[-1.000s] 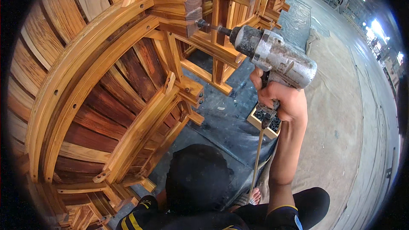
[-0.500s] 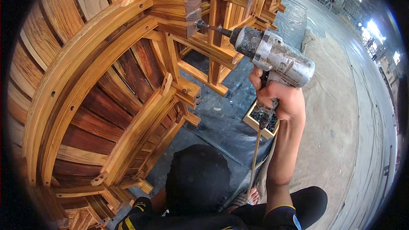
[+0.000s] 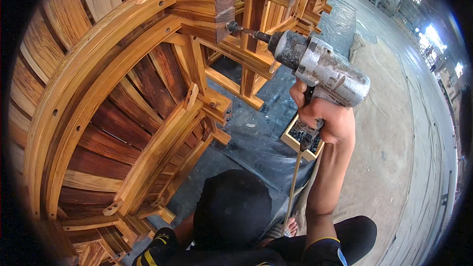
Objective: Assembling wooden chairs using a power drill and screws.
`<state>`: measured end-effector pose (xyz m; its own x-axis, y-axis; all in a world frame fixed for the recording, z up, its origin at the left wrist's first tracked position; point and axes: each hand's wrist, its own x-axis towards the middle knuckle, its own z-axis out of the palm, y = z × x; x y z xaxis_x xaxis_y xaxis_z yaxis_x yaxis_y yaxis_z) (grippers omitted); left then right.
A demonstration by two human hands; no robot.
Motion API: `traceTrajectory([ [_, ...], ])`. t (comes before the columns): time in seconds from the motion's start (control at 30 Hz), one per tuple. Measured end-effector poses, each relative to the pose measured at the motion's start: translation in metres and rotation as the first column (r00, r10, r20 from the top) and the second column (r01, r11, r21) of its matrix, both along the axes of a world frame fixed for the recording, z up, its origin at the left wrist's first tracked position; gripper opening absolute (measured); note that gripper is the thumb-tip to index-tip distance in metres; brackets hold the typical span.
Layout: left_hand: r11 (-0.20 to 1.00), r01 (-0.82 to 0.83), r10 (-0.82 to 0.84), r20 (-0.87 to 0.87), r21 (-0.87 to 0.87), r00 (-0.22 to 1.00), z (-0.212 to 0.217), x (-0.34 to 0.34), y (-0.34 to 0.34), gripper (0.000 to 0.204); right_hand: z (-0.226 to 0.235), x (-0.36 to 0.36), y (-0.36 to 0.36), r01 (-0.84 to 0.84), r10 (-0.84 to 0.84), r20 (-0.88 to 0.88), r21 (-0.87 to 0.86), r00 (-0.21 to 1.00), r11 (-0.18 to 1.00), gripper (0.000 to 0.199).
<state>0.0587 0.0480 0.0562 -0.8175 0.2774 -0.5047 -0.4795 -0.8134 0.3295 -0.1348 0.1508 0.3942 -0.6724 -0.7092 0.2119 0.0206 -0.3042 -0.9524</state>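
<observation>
While right hand [image 3: 322, 118] fingers grip pneumatic driver [image 3: 320, 71], bit seated in wooden block [image 3: 199, 7]; fastening apparently underway; left hand unseen.

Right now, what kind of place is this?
Most likely a furniture or woodworking workshop: the right hand holds a worn air-hose power driver against a curved slatted wooden frame, with more wooden frames stacked along a long concrete floor.

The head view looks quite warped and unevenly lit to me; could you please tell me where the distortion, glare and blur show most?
In the head view, fisheye bending curves the floor edge at right and a black rim rings the picture; bright openings at upper right are blown out; the pneumatic driver in the right hand and the curved wooden frame are sharp; only the far background is soft.
</observation>
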Motion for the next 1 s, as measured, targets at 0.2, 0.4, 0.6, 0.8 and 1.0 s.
traceTrajectory([
  [0.2,1.000,0.011,-0.011,-0.010,0.007,1.000,0.001,-0.004,0.001,0.033,-0.003,-0.001,0.002,0.006,-0.005,-0.016,0.026,1.000,1.000,0.037],
  [0.4,1.000,0.001,-0.001,-0.022,0.001,1.000,0.004,-0.003,0.000,0.033,-0.001,0.000,0.001,-0.001,0.001,0.019,0.023,1.000,1.000,0.037],
  [0.6,1.000,0.002,-0.001,-0.039,0.015,0.999,0.003,-0.002,0.003,0.033,-0.001,0.005,-0.003,0.032,-0.033,0.059,0.021,0.998,0.999,0.038],
  [0.8,1.000,-0.013,0.014,-0.048,0.024,0.999,0.002,0.004,0.006,0.034,-0.002,0.003,-0.004,0.022,-0.022,-0.016,0.026,1.000,0.999,0.037],
  [1.0,0.999,-0.032,0.033,-0.064,0.012,0.997,0.001,0.008,0.006,0.034,-0.002,0.003,-0.006,0.001,-0.001,0.004,0.032,1.000,0.999,0.038],
])
